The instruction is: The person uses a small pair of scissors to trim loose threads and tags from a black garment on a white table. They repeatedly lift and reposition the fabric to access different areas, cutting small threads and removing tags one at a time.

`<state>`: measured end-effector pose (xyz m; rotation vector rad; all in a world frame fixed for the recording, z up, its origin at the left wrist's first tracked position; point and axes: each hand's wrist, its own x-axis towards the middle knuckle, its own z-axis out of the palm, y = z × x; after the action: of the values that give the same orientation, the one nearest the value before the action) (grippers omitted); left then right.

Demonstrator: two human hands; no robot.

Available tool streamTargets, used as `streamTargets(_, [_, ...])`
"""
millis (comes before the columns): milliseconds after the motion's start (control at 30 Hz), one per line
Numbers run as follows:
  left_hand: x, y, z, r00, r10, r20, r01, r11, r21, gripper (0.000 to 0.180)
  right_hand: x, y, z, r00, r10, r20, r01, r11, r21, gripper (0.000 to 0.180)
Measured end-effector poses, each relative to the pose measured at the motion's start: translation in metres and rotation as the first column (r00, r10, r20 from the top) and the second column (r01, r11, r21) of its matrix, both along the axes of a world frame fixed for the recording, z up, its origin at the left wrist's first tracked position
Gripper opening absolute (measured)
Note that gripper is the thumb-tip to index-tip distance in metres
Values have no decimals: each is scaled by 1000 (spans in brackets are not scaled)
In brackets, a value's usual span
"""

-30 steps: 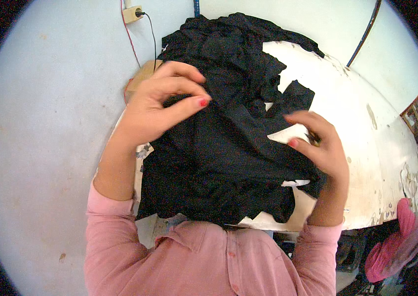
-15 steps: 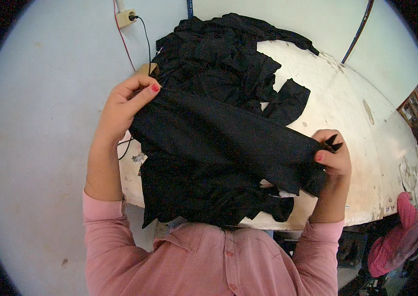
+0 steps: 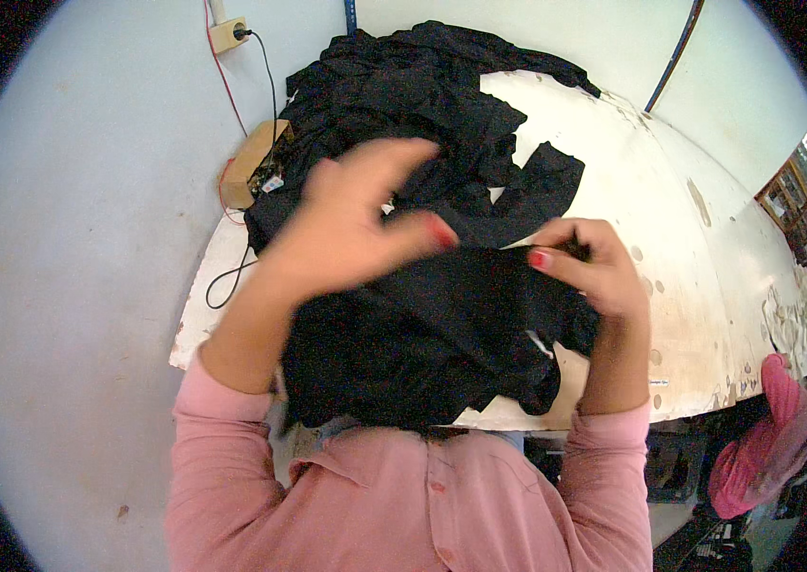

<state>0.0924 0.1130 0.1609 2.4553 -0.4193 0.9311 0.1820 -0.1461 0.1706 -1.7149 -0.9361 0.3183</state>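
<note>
A black cloth garment piece point(image 3: 403, 334) lies bunched at the table's near edge, against my front. My left hand point(image 3: 346, 219) is above its upper left part, blurred, thumb and fingers spread with nothing between them. On the right, my right hand point(image 3: 599, 267) pinches the cloth's upper edge between thumb and fingers. The dark-tipped snips seen in that hand earlier cannot be made out now. A small white bit shows among the folds near my right wrist. Farther back, a large heap of black garments point(image 3: 403, 95) spreads over the table.
The pale, stained table point(image 3: 680, 286) extends to the right. At left stands an open cardboard box point(image 3: 255, 162) with small items, beside a looping black cable and a wall socket point(image 3: 229, 36). Pink cloth point(image 3: 756, 458) and whitish fabric point(image 3: 794, 315) are at far right.
My left hand has let go of the cloth's upper left corner and moved right and inward. My right hand has shifted slightly up and left; the stretched cloth is now slack.
</note>
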Motion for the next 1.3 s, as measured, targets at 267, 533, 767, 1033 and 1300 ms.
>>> streamTargets(267, [10,-6,52,970,-239,51,220,761,-610,26,-7,18,-56,974,188,-123,-186,982,27,38])
streamTargets(533, [-20,41,73,983,-166,75,159,579,-800,21,43,-36,21,662,-612,432,527,791,312,34])
streamTargets(767, [-38,65,55,997,-65,-43,3,589,-808,18,29,-53,19,934,-226,275,240,970,-21,35])
streamTargets(1033, [-41,85,28,986,-106,-127,-27,656,-754,19,32,-59,-1,965,-263,-5,261,953,156,27])
streamTargets(1300, [-46,87,16,883,-321,-342,13,746,-666,26,21,-65,-6,938,-299,-176,326,933,153,22])
